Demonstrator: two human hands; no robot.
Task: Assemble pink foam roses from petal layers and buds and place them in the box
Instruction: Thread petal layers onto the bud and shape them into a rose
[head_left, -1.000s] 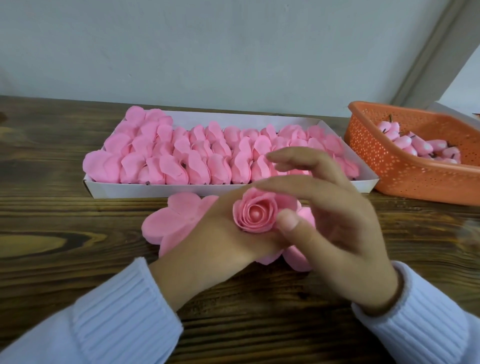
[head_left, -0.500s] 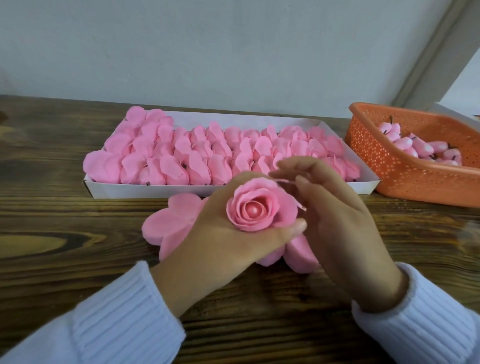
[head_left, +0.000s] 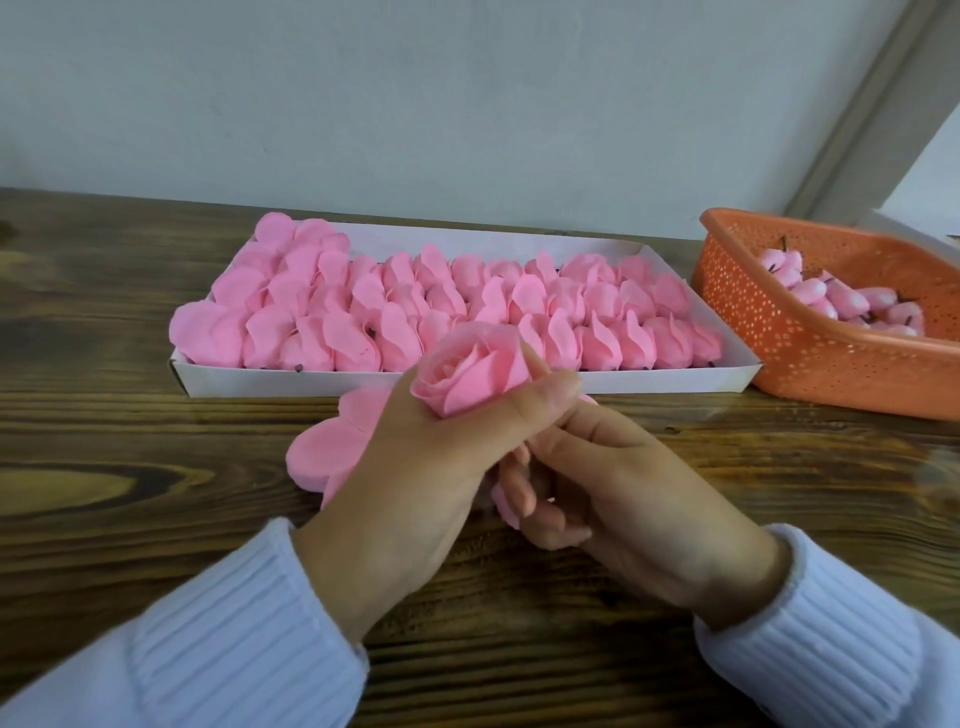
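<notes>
The pink foam rose (head_left: 470, 371) is up off the table, in front of the box's near wall and tipped a little to the left. The left hand (head_left: 415, 467) grips it from below, fingers and thumb wrapped round its outer petals. The right hand (head_left: 613, 493) sits just under and beside the left one with its fingers curled inward. There is pink foam at their tips, but I can't tell whether they are pinching it or only touching it.

Behind the left hand, flat petal layers (head_left: 327, 452) lie on the wooden table (head_left: 130, 467). Beyond them is the white box (head_left: 311, 382), packed with rows of finished roses. To the right, an orange basket (head_left: 810, 353) holds loose buds (head_left: 852, 306). Both wrists are in white ribbed sleeves (head_left: 234, 639).
</notes>
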